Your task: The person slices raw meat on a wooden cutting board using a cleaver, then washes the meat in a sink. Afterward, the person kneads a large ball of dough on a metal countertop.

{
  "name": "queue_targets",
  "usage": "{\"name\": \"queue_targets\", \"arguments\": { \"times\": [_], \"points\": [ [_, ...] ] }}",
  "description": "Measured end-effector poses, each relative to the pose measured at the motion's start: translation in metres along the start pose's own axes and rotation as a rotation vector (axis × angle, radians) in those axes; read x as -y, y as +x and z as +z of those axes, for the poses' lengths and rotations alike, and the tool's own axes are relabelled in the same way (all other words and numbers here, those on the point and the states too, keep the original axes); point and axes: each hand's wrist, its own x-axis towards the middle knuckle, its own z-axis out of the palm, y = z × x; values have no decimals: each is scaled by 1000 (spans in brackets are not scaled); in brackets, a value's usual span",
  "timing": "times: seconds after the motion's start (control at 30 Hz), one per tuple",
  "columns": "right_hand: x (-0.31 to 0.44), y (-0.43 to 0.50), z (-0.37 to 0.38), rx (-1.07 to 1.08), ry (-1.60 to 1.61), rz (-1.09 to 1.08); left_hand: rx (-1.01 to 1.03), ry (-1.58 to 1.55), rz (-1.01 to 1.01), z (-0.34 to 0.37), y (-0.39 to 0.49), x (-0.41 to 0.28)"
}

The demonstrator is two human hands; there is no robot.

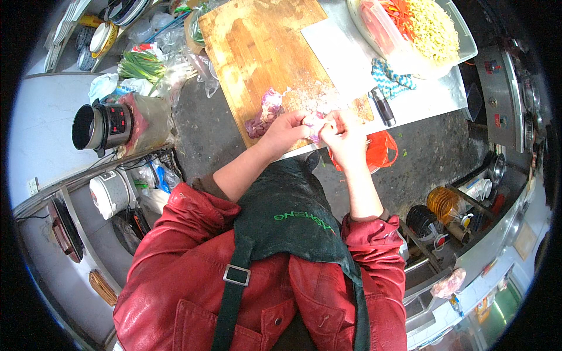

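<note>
Both my left hand and my right hand grip one small piece of reddish raw meat between their fingertips, over the near edge of a wooden cutting board. More raw meat lies on the board just beyond my left hand. Pale crumbs or scraps are scattered beyond my fingers. A wide cleaver blade rests partly over the board, and its black handle points towards me at the right.
A patterned cloth lies near the handle. Plastic tubs of cut vegetables stand at the upper right. A red plastic bag is below the table edge. Green onions, bags and an electric cooker are at the left; oil bottles stand lower right.
</note>
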Motion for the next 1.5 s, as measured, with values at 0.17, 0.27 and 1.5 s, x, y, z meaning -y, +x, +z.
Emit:
{"name": "queue_targets", "arguments": {
  "times": [0.17, 0.27, 1.5],
  "points": [
    [12, -1, -13, 62, 150, -13, 68, -16, -45, -3, 0, -6],
    [0, 2, -15, 62, 53, -44, 83, -26, -39, -5, 1, -1],
    [-11, -18, -36, 26, 657, 265, -142, -678, -28, -6, 8, -13]
  ]
}}
